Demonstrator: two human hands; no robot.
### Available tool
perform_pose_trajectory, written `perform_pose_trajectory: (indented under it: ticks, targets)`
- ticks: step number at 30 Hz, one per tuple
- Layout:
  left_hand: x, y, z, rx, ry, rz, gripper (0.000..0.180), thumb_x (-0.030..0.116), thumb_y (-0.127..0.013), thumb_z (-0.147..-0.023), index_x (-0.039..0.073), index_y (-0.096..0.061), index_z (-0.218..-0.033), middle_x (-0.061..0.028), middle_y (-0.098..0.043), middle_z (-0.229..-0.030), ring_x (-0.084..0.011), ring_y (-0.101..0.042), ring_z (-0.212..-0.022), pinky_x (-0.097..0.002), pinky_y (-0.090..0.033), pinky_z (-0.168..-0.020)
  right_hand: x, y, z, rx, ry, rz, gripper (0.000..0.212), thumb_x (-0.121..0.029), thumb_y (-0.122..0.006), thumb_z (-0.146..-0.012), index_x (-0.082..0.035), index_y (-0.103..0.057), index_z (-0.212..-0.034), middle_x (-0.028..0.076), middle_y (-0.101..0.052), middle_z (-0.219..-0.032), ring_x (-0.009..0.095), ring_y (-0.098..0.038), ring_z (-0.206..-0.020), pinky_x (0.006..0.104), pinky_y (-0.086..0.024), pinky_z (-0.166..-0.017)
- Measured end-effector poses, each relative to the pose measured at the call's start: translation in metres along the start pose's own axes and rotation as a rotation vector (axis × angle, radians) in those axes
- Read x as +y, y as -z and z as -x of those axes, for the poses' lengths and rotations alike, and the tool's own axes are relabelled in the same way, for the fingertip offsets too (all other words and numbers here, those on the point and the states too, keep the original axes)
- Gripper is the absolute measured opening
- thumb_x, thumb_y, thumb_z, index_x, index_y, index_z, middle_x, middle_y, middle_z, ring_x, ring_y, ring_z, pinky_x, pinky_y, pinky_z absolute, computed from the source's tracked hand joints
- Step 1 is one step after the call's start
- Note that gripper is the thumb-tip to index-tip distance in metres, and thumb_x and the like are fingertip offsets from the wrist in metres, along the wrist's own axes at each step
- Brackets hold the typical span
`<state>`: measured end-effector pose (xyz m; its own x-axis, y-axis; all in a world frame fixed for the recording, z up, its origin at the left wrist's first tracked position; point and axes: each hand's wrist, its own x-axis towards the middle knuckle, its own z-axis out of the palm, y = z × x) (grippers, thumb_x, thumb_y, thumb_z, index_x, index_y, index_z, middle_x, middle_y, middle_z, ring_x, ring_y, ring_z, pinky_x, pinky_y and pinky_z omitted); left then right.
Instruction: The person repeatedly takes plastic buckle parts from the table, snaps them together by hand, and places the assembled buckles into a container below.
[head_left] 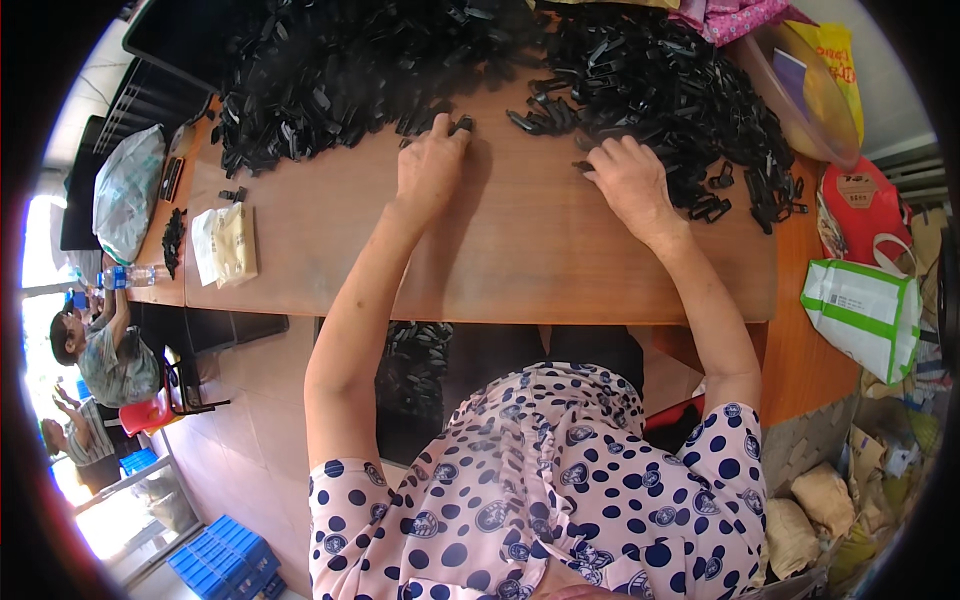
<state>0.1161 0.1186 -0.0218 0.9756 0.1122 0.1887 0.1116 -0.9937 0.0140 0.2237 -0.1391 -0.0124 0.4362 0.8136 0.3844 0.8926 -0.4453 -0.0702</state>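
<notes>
Two large heaps of small black plastic parts cover the far side of the brown table (pixel 540 250): a left heap (pixel 330 80) and a right heap (pixel 650 80). At the front edge of the left heap, my left hand (pixel 432 160) is closed, with a small black plastic part (pixel 462 124) showing at its fingertips. My right hand (pixel 628 180) rests by the near edge of the right heap, fingers bent. A small dark piece (pixel 582 166) shows at its thumb and fingertips. The exact kind of the parts is too small to tell.
A clear packet (pixel 228 245) and a plastic bag (pixel 130 190) lie at the left. On the right stand a plastic basin (pixel 800 100), a red bag (pixel 865 210) and a green-white bag (pixel 862 315). A box of black parts (pixel 412 370) sits below the table edge. People sit far left.
</notes>
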Motion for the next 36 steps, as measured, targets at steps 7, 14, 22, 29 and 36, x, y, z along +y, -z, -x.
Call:
perform_pose_trajectory:
  ticks: [7,14,22,29,36]
  targets:
    - [-0.003,-0.01,0.008,0.198,0.309,0.437,0.023,0.02,-0.061,-0.083,0.01,-0.061,-0.104,-0.0105,-0.065,-0.099,-0.0329,-0.063,-0.088,-0.0428,-0.049,-0.075,-0.031,0.014,0.014,-0.069,-0.35,-0.763,0.018,-0.013,-0.061,-0.089,0.001,-0.052,-0.082,0.014,-0.057,-0.067,0.028,-0.057,-0.061,0.0368,-0.044,-0.057]
    - [0.0,-0.011,-0.02,0.12,0.483,0.502,0.021,0.021,-0.063,-0.082,0.006,-0.063,-0.096,-0.0163,-0.067,-0.093,-0.035,-0.063,-0.092,-0.044,-0.048,-0.078,-0.066,0.023,0.035,-0.141,-0.299,-0.799,0.012,-0.01,-0.059,-0.088,0.0,-0.053,-0.092,0.015,-0.061,-0.085,0.03,-0.061,-0.079,0.0378,-0.047,-0.067]
    - [0.042,-0.012,0.011,0.116,0.275,0.634,0.018,0.013,-0.062,-0.083,0.008,-0.058,-0.1,-0.0128,-0.065,-0.08,-0.029,-0.064,-0.075,-0.0379,-0.047,-0.063,-0.062,0.018,0.058,-0.182,-0.569,-1.543,0.024,-0.006,-0.061,-0.089,-0.002,-0.056,-0.112,0.001,-0.06,-0.094,0.006,-0.054,-0.076,0.0209,-0.045,-0.063]
    - [0.084,0.022,0.082,-0.341,0.505,2.004,0.02,0.013,-0.063,-0.088,0.006,-0.057,-0.106,-0.0029,-0.061,-0.081,-0.008,-0.058,-0.067,-0.0196,-0.046,-0.055,-0.076,0.033,0.052,-0.2,-0.567,-1.789,0.022,-0.007,-0.061,-0.089,-0.001,-0.057,-0.11,0.0,-0.057,-0.089,0.004,-0.048,-0.069,0.017,-0.037,-0.056]
    - [0.106,0.046,0.117,-0.249,0.544,2.142,0.032,0.006,-0.07,-0.083,0.006,-0.059,-0.113,-0.0009,-0.062,-0.086,-0.0064,-0.057,-0.074,-0.0174,-0.045,-0.058,-0.088,0.036,0.056,-0.301,-0.57,-1.96,0.019,-0.007,-0.06,-0.09,-0.001,-0.056,-0.108,0.0,-0.056,-0.085,0.005,-0.047,-0.066,0.0174,-0.035,-0.054]
